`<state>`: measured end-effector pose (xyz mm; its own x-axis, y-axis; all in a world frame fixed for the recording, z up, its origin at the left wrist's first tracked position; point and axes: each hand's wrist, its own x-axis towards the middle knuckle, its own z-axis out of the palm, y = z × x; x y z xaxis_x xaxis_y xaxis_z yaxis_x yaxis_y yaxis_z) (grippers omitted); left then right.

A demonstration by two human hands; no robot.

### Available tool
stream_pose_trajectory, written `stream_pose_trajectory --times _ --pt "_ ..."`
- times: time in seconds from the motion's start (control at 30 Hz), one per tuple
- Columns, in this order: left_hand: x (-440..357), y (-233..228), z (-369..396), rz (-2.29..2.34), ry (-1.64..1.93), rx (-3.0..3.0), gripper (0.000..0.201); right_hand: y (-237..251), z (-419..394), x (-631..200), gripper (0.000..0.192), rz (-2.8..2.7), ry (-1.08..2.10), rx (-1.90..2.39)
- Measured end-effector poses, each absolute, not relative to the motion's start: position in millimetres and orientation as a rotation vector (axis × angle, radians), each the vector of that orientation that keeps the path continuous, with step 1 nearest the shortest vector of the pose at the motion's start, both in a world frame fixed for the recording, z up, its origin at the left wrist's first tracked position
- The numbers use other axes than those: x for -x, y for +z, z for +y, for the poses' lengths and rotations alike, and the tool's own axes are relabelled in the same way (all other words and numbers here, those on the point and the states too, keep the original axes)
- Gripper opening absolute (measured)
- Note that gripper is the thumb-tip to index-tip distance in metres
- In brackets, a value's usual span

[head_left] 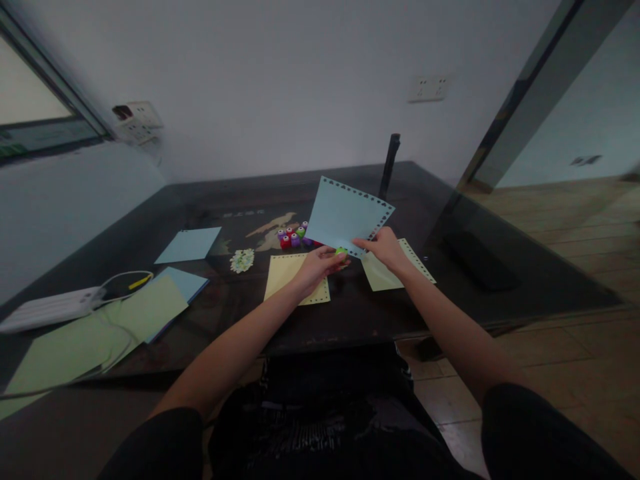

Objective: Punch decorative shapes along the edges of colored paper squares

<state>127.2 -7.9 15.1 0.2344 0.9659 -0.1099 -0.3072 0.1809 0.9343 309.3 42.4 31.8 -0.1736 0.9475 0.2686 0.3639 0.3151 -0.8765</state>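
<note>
A light blue sheet of paper with small punched holes along its top, right and bottom edges is tilted up above the table. My right hand pinches it near its lower right corner. In my left hand is a small green craft punch, set at the sheet's lower edge. Whether the paper sits inside its slot, I cannot tell. Below my left hand lies a yellow sheet with punched edges. A pale yellow-green sheet, also punched, lies partly under my right hand. Several colourful craft punches stand behind the left hand.
A heap of small paper cut-outs lies left of the yellow sheet. Farther left are a blue sheet, stacked pale green sheets and a white power strip with a cable. A black upright post and a dark flat object are to the right.
</note>
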Motion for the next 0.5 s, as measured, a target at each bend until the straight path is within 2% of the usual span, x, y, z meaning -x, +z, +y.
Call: stream_pose_trajectory --times 0.5 --pt "-126 12 -7 0.950 1.094 -1.275 0.041 18 58 -318 0.031 -1.556 0.783 1.136"
